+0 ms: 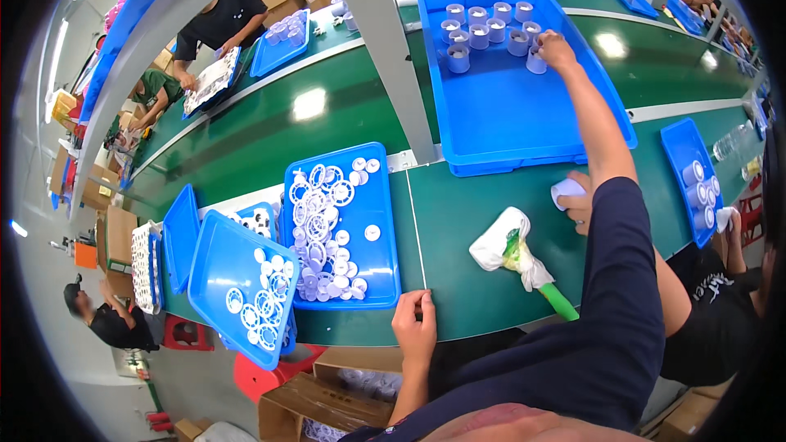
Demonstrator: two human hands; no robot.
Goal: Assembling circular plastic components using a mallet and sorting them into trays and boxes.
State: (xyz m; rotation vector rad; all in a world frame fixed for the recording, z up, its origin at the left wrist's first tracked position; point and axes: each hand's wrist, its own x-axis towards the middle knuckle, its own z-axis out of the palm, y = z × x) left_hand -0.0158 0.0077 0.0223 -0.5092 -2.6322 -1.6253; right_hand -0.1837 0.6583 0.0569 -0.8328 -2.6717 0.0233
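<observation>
My right arm, in a dark sleeve, reaches over the large blue bin [524, 127]. There my right hand [557, 51] pinches the rim of a white plastic cup [536, 62], beside several similar cups [496, 29] standing at the bin's far end. Small pieces seem to sit inside some cups. At the table's near edge rests my left hand [415, 327], its fingers curled with nothing visible in them. Between my arms lies a mallet [558, 301] with a green handle and a head wrapped in white cloth.
Blue trays of white rings and discs [381, 221] [237, 258] stand left. A co-worker's hand [580, 200] holds a white cup [566, 193] under my right arm. At right are a blue tray of cups [678, 160] and a clear bottle [731, 142]. A grey post [381, 41] rises ahead.
</observation>
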